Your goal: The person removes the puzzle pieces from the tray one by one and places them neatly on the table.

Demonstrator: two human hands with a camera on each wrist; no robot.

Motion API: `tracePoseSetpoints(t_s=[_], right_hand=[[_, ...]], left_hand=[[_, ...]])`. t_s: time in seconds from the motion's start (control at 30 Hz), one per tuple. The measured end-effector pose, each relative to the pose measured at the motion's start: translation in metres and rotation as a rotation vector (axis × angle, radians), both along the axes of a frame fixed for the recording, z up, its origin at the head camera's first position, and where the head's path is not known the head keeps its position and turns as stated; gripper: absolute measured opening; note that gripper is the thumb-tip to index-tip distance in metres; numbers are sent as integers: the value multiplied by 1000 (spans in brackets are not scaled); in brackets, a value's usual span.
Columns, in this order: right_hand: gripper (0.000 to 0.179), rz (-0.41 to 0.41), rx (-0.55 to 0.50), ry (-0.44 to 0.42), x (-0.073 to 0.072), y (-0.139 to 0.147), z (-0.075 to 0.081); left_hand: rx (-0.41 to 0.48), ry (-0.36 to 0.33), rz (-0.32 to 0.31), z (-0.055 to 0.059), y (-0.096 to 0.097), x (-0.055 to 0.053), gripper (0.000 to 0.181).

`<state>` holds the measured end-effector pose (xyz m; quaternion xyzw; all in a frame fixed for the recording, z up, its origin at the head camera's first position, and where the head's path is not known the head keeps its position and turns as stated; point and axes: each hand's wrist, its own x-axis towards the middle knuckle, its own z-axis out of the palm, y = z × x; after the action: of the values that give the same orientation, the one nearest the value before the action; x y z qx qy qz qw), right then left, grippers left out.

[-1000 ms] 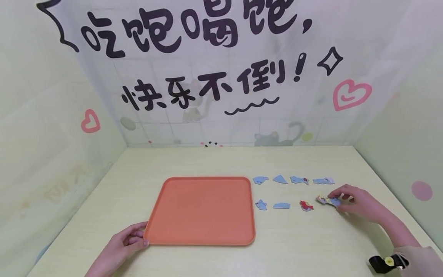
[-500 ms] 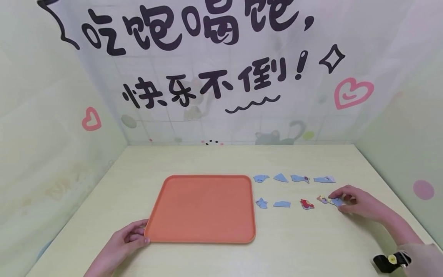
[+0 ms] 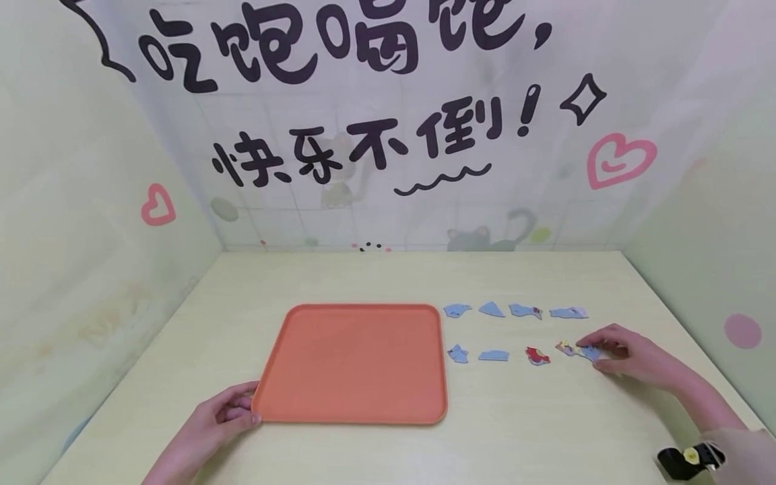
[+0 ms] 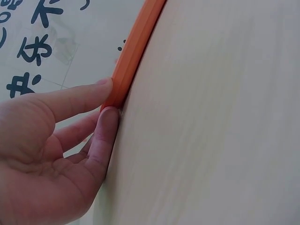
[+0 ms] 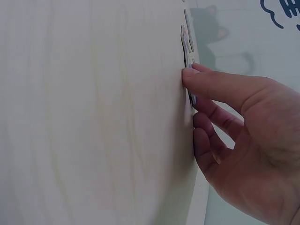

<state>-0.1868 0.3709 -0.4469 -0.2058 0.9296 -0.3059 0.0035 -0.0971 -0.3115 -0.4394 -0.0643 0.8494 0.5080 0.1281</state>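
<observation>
At the near left corner of a flat orange tray (image 3: 358, 364), my left hand (image 3: 212, 428) grips the rim between thumb and fingers. The left wrist view shows the thumb (image 4: 105, 133) against one side of the corner and a finger (image 4: 82, 101) along the other. On the right, my right hand (image 3: 636, 360) pinches a blue-and-yellow jigsaw puzzle piece (image 3: 572, 349) by its right end, low at the tabletop. In the right wrist view that piece (image 5: 185, 42) appears edge-on, partly covered by the thumb. Left of it lies a red puzzle piece (image 3: 537, 356).
Several pale blue puzzle pieces lie in two rows right of the tray, among them a triangular piece (image 3: 492, 309) and a long one (image 3: 494, 355). Printed cloth walls (image 3: 376, 222) enclose the light wooden table (image 3: 388, 276) at the back and both sides.
The head view has tilted slightly, so everything sits a little higher or lower in frame. Both hands keep their holds; the right-hand puzzle piece lies a bit flatter than a second ago.
</observation>
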Motion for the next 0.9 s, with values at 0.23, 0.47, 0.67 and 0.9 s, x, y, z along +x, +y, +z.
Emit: tracePoseSetpoints(t_s=[0.23,0.47,0.67,0.9], right_hand=[[30,5,-1,-21,-1,0,2],[38,21,-14,-29,-2,2,-1],[39,41,-32,-27,-2,4,-5],[39,62,-56,-29,-3,4,-8]], left_hand=[[-5,1,4,0,0,2,70],[4,-12,18,-1,1,-1,71],[2,-13,11,-2,2,-1,71],[-30,-10,-2,-3,2,1,71]])
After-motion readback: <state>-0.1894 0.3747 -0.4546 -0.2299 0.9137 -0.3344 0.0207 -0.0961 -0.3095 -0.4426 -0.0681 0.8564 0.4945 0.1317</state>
